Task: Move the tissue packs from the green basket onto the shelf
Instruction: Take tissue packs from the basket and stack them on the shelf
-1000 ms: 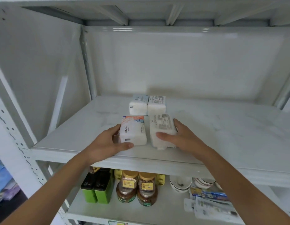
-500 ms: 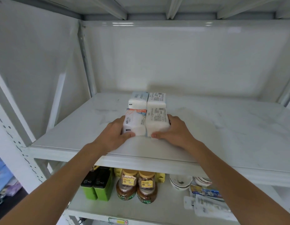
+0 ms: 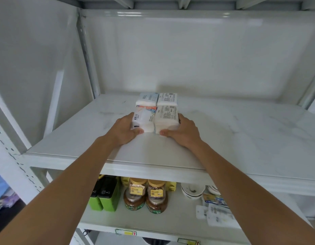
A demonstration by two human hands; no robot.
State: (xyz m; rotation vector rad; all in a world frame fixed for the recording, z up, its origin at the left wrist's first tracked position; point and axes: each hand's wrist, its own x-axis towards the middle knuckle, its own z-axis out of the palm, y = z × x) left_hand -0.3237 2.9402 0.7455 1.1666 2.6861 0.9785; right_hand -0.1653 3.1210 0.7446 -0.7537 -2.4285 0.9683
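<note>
Several white tissue packs lie in a tight block on the white marbled shelf (image 3: pixel 241 131). My left hand (image 3: pixel 123 131) grips the near left tissue pack (image 3: pixel 144 117), which has an orange and blue print. My right hand (image 3: pixel 183 133) grips the near right tissue pack (image 3: pixel 166 117), which has a printed label. Both packs rest on the shelf and touch the two back packs (image 3: pixel 157 99) behind them. The green basket is not in view.
The shelf's back wall and left upright (image 3: pixel 86 55) close off the space behind and beside the packs. On the lower shelf stand two green boxes (image 3: pixel 104 197), two brown jars (image 3: pixel 146 197), white bowls (image 3: pixel 193 190) and flat packets (image 3: pixel 215 209).
Both hands have pushed the two near packs away from me, closing the gap until they sit against the back pair. The hands still hold them.
</note>
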